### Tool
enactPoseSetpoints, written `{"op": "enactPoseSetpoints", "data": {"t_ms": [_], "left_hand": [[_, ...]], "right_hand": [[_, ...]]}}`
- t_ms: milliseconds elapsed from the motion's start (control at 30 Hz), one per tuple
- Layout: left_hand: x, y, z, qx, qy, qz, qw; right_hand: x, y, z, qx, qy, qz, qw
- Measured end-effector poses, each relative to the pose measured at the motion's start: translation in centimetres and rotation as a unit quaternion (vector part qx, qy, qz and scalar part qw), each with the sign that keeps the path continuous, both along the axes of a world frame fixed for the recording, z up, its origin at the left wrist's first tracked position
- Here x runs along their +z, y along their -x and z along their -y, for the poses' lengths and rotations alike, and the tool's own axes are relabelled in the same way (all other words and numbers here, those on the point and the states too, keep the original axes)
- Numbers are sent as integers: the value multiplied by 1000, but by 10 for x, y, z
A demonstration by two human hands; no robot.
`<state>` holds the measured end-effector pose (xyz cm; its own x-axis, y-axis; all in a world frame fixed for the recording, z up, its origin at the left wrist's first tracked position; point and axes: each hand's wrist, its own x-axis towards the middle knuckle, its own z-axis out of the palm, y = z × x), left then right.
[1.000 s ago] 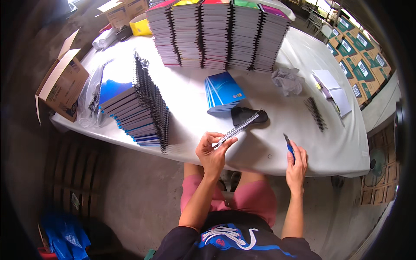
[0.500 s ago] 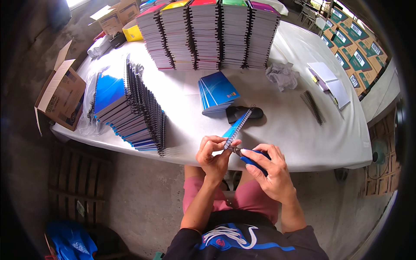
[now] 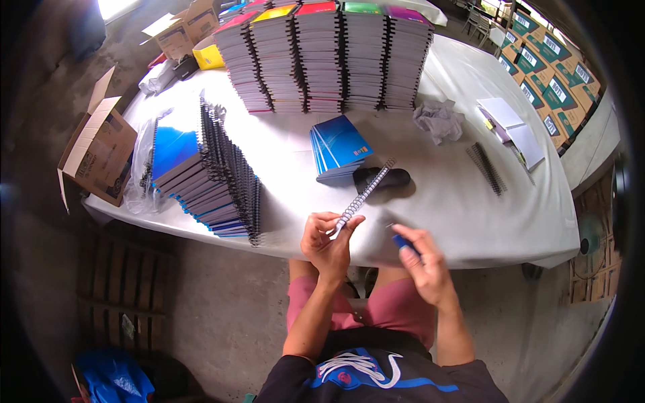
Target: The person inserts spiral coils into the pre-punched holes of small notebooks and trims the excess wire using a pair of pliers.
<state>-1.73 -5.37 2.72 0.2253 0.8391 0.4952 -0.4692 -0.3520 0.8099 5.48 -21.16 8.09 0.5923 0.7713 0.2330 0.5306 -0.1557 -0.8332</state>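
My left hand [image 3: 326, 240] pinches the lower end of a spiral-bound notebook [image 3: 363, 197] held edge-on, its wire binding pointing up and away over the white table [image 3: 463, 215]. My right hand [image 3: 423, 258] grips a small blue-handled tool [image 3: 403, 242] just right of the notebook, a short gap between them. A small stack of blue notebooks [image 3: 339, 149] lies on the table beyond my hands, with a black object [image 3: 383, 180] beside it.
A slanted pile of bound blue notebooks [image 3: 208, 181] sits at the left. Tall stacks of notebooks [image 3: 329, 57] with coloured covers line the back. A loose black wire coil [image 3: 487, 168], a grey rag [image 3: 438, 119] and papers [image 3: 514, 127] lie right. An open cardboard box [image 3: 94, 151] stands left.
My right hand came up from the table edge with the blue tool to the notebook's binding, then drew back slightly right. My left hand lifted the notebook nearer to me.
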Motion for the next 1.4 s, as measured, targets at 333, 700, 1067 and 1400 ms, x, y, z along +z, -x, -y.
{"op": "enactPoseSetpoints", "data": {"t_ms": [333, 700, 1067, 1400], "left_hand": [[44, 21, -3, -62, 163, 145, 974], [131, 90, -38, 200, -165, 186, 948], [173, 106, -144, 478, -320, -138, 806], [126, 110, -158, 375, -212, -140, 891]], "right_hand": [[-17, -43, -10, -3, -49, 2, 999], [85, 22, -127, 233, -405, -247, 849], [164, 10, -326, 143, -287, 101, 942], [125, 14, -349, 172, -26, 39, 984]]}}
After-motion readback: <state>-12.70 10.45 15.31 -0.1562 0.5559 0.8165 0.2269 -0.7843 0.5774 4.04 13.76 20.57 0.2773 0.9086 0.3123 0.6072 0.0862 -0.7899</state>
